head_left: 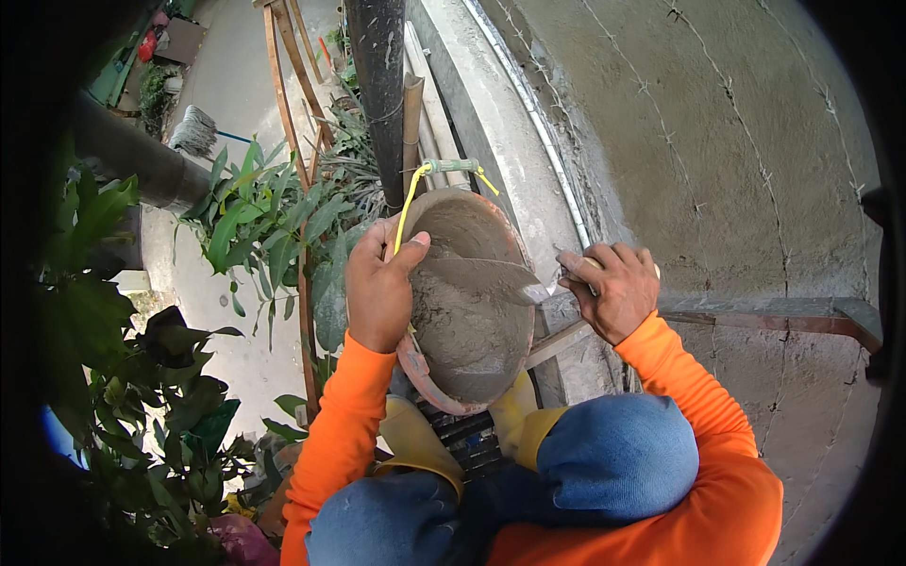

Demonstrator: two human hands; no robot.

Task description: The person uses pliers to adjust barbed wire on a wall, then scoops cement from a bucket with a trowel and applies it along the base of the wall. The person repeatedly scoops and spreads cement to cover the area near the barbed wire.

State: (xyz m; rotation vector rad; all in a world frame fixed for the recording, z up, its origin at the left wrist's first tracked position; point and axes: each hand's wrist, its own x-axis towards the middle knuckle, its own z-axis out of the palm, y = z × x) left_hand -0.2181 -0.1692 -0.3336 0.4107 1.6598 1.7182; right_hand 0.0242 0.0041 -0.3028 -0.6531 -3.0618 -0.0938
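Note:
A reddish bucket (422, 379) of wet grey mortar (462, 332) stands in front of me, tilted so its mouth faces me. My left hand (380, 288) grips its left rim, thumb over the edge. Closed around the handle of a trowel (477, 274), my right hand (613, 291) is just right of the bucket. The trowel's mortar-smeared blade reaches across the bucket's mouth; whether it touches the mortar below is hard to see. A yellow cord (408, 209) with a pale green grip (451, 165) forms the bucket's handle, lying at the far rim.
Barbed wire (731, 90) runs along the grey surface at right, beside a concrete ledge (505, 123) with a white pipe. A metal bar (764, 309) juts out at right. A dark post (376, 85) rises ahead; leafy plants (250, 222) and wooden poles (288, 94) crowd the left.

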